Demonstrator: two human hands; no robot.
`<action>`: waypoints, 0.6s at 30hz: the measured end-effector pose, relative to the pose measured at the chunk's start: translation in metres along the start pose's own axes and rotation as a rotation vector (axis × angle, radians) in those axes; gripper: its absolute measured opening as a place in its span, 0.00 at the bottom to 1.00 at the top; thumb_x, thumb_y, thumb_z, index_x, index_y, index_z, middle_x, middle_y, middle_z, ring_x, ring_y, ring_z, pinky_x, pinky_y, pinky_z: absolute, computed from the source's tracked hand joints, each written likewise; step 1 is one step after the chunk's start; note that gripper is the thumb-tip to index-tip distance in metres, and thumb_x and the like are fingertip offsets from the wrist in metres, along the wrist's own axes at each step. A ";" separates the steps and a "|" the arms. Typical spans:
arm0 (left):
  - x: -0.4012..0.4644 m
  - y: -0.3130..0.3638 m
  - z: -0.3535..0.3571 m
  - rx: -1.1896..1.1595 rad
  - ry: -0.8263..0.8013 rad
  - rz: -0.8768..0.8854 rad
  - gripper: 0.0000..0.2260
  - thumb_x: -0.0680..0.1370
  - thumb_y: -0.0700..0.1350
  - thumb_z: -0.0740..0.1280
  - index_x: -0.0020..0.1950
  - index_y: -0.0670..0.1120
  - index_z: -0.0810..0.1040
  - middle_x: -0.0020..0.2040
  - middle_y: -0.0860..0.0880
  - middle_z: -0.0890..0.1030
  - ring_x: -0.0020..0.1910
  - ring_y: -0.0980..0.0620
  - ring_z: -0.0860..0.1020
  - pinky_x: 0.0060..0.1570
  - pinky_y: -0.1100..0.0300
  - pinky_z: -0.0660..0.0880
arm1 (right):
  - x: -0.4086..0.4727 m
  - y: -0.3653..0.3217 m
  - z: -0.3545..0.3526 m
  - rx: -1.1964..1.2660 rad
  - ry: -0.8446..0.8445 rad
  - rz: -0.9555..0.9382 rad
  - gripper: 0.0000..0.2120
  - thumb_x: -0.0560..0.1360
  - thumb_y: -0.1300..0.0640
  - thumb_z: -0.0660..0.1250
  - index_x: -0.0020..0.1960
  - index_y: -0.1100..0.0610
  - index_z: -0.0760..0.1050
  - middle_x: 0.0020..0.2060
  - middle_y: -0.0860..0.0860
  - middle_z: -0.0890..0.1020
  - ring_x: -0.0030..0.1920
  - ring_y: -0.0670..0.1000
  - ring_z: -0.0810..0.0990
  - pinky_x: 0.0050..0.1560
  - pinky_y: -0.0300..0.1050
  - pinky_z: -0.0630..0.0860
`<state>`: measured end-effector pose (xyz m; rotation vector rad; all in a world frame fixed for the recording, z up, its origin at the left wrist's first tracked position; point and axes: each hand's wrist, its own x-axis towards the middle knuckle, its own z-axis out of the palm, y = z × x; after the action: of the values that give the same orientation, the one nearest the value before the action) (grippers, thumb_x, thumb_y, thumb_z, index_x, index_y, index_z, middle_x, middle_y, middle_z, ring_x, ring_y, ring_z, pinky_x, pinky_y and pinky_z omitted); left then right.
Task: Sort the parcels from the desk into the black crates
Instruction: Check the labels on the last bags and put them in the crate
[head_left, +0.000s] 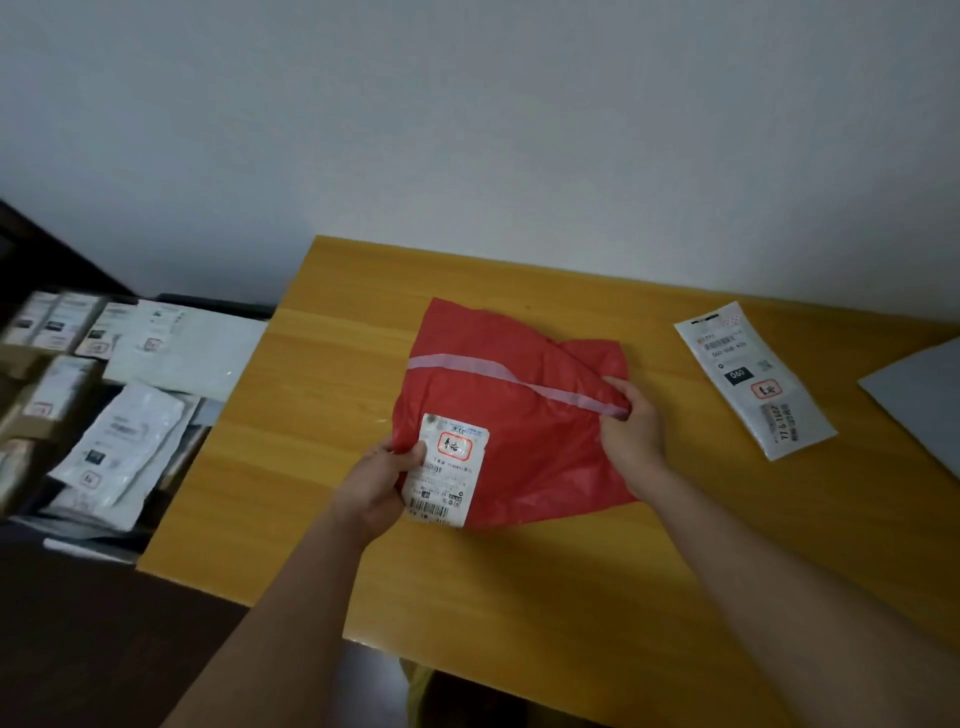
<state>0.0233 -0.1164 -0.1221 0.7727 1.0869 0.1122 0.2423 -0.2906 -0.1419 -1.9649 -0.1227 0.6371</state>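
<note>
Head view: both hands on the red parcel (511, 415), over the desk (519, 582).
Left hand (376, 486): pinches the label corner.
Right hand (631, 428): pinches the taped edge.
Tip: lift level, swing left to the crates (171, 499).

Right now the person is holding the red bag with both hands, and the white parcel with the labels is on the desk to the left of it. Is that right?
Almost. Both the left hand and the right hand do hold the red bag, but the head view shows the white parcel lying on the desk to the right of it, not the left.
</note>
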 end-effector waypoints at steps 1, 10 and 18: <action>-0.003 0.004 -0.006 -0.008 -0.003 0.010 0.11 0.80 0.34 0.61 0.61 0.40 0.77 0.57 0.39 0.83 0.53 0.43 0.83 0.41 0.50 0.82 | -0.002 -0.006 0.006 -0.002 -0.003 -0.014 0.24 0.77 0.70 0.56 0.66 0.51 0.75 0.59 0.50 0.79 0.55 0.49 0.79 0.45 0.33 0.75; -0.032 0.045 -0.097 -0.060 -0.025 0.104 0.12 0.81 0.33 0.60 0.63 0.39 0.76 0.57 0.39 0.82 0.50 0.45 0.84 0.41 0.51 0.82 | -0.039 -0.055 0.082 -0.135 -0.079 -0.061 0.26 0.76 0.57 0.66 0.72 0.44 0.69 0.68 0.51 0.70 0.64 0.51 0.73 0.64 0.48 0.73; -0.086 0.087 -0.257 -0.031 0.061 0.185 0.21 0.79 0.28 0.59 0.67 0.45 0.74 0.58 0.39 0.82 0.57 0.40 0.81 0.49 0.44 0.78 | -0.126 -0.102 0.222 0.135 -0.193 0.009 0.16 0.79 0.67 0.61 0.59 0.49 0.76 0.50 0.50 0.83 0.48 0.51 0.83 0.49 0.48 0.81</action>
<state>-0.2069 0.0405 -0.0645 0.8455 1.0679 0.3101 0.0462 -0.1076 -0.0815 -1.7731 -0.1856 0.8196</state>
